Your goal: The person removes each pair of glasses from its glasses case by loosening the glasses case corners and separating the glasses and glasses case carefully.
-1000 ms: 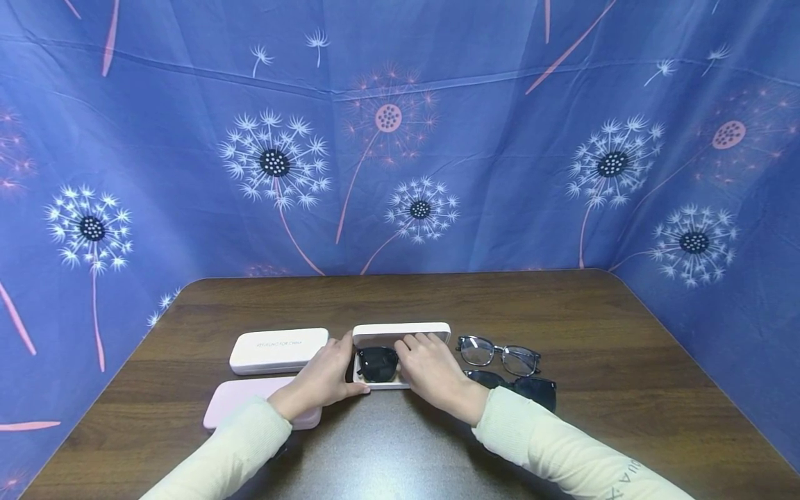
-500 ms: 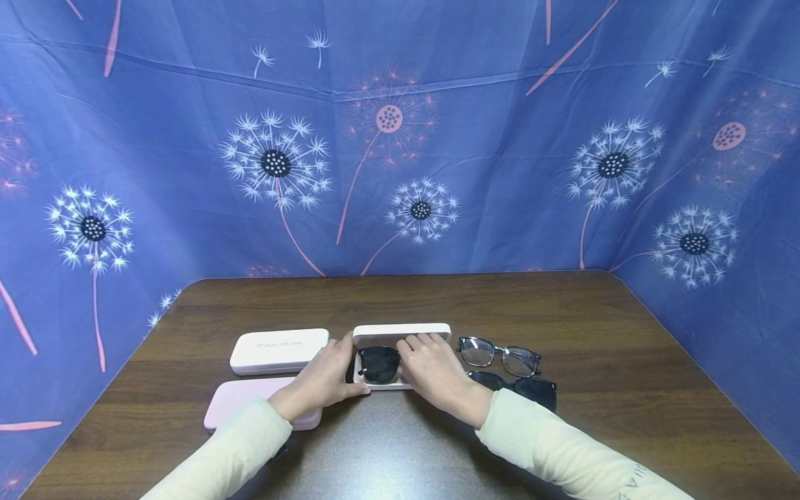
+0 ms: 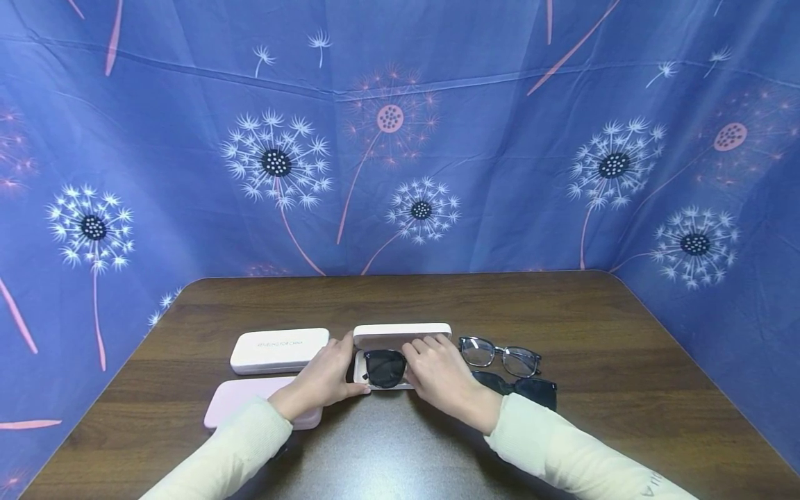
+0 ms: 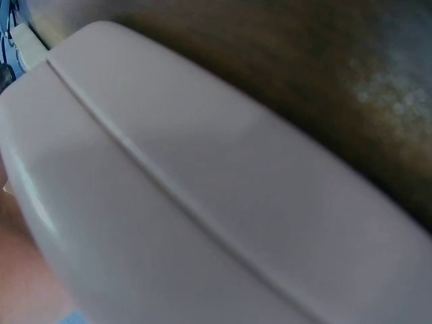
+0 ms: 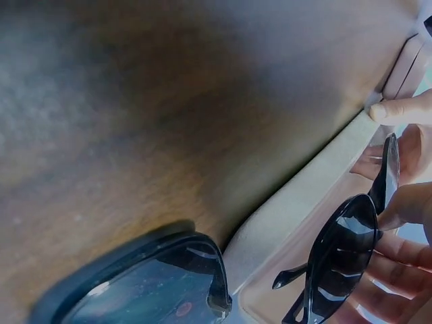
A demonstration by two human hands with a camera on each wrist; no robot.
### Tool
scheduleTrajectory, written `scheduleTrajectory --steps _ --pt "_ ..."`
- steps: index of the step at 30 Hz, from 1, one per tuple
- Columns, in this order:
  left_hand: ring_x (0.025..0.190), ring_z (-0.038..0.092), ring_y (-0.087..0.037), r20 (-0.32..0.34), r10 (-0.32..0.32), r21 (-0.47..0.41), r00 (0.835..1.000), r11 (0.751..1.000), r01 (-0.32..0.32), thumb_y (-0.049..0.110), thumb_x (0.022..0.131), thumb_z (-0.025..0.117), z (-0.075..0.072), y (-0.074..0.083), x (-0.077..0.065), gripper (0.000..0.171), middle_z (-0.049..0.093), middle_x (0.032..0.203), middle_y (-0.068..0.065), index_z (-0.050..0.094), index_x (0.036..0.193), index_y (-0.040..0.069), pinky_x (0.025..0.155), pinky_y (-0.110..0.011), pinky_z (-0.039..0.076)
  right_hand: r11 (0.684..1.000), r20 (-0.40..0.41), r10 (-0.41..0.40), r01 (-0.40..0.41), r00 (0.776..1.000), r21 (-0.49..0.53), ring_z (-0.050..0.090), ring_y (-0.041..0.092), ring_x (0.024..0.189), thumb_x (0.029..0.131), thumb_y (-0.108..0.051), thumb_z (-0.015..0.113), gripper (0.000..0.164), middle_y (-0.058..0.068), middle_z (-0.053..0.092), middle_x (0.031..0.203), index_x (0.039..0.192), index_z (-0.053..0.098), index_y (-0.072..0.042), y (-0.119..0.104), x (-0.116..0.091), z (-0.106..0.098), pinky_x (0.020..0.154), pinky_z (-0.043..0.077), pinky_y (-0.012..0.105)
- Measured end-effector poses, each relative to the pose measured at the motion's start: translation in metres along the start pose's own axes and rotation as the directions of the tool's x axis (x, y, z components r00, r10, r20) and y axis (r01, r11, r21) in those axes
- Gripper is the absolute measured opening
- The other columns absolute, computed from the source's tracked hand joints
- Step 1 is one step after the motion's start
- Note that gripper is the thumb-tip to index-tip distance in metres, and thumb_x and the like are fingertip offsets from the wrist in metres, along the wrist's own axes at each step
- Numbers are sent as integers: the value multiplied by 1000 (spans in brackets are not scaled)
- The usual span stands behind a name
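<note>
A white glasses case (image 3: 400, 330) lies with its lid up in the middle of the table. My left hand (image 3: 321, 375) grips its left end, thumb at the front edge. My right hand (image 3: 440, 371) pinches a pair of black sunglasses (image 3: 385, 368) at one side, over the case's tray. In the right wrist view those sunglasses (image 5: 341, 260) are tilted above the pale lining, between thumb and fingers (image 5: 398, 270); one temple sticks out. The right hand covers the far part of the sunglasses in the head view.
A closed white case (image 3: 278, 351) and a pink case (image 3: 250, 401) lie left, the pink one partly under the left forearm. Clear-lens glasses (image 3: 500, 355) and other sunglasses (image 3: 537, 393) lie right, close to the right wrist. A patterned blue cloth (image 3: 400, 139) hangs behind the table.
The right hand has shifted slightly to the right, and the sunglasses have moved right and a little nearer with it. The left hand and the case have stayed in place.
</note>
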State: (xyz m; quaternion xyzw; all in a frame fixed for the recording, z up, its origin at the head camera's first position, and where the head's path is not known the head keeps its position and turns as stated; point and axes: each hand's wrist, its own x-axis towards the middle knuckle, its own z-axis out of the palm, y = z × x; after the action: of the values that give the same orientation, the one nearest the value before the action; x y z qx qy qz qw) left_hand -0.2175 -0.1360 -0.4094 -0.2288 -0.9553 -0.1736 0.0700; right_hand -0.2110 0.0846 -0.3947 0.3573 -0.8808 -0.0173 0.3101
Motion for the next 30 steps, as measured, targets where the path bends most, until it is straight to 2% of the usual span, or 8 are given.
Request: scheduleTrajectory --steps 6,14,22,30 --pt "98 55 -30 18 -6 4 1000 1000 6 37 60 83 0 0 -1 96 59 112 -20 35 129 -9 86 -41 45 1000 6 -15 15 1000 14 56 14 63 69 -21 70 18 -4 61 69 79 58 -13 -1 -6 -5 56 39 26" --pt "95 56 -30 17 -7 22 1000 1000 7 36 62 82 0 0 0 94 60 108 -19 35 129 -10 84 -41 46 1000 30 -18 17 999 26 57 13 67 68 -21 69 18 -5 61 71 77 55 -15 -3 -15 -10 60 41 26" --pt "96 56 -30 36 -37 25 999 999 36 40 63 81 0 1 1 95 60 105 -17 35 129 -10 84 -41 46 998 25 -40 39 999 47 59 13 70 67 -20 68 16 -5 61 70 76 55 -15 -4 -23 -14 70 47 31" --pt "96 56 -30 40 -29 28 999 999 28 39 63 81 -1 2 0 96 59 108 -19 34 130 -11 85 -42 46 997 75 -53 48 996 59 54 10 61 68 -19 67 13 -7 59 66 75 56 -16 -8 -32 -16 62 43 27"
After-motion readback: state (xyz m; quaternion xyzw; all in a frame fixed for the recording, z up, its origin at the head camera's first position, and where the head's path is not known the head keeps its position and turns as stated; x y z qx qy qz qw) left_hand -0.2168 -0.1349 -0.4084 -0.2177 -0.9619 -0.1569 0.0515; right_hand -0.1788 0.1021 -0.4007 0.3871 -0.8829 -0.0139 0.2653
